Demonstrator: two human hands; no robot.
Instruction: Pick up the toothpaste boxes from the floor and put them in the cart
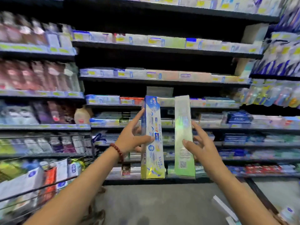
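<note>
I hold two long toothpaste boxes upright in front of the shelves. My left hand [132, 140] grips a blue, white and yellow box [152, 161] around its middle. My right hand [200, 145] grips a pale green box [183, 120] with a QR code near its lower end. The two boxes stand side by side with a small gap between them. The wire cart [68, 177] is at the lower left, holding several toothpaste boxes. On the floor at the lower right lie a white box [224, 207] and a white and blue box [288, 213].
Store shelves [162, 79] full of toothpaste and other packaged goods rise ahead and on both sides. Grey floor [154, 200] stretches below my arms. A dark shelf base [263, 195] runs diagonally at the lower right. A red bead bracelet [117, 151] sits on my left wrist.
</note>
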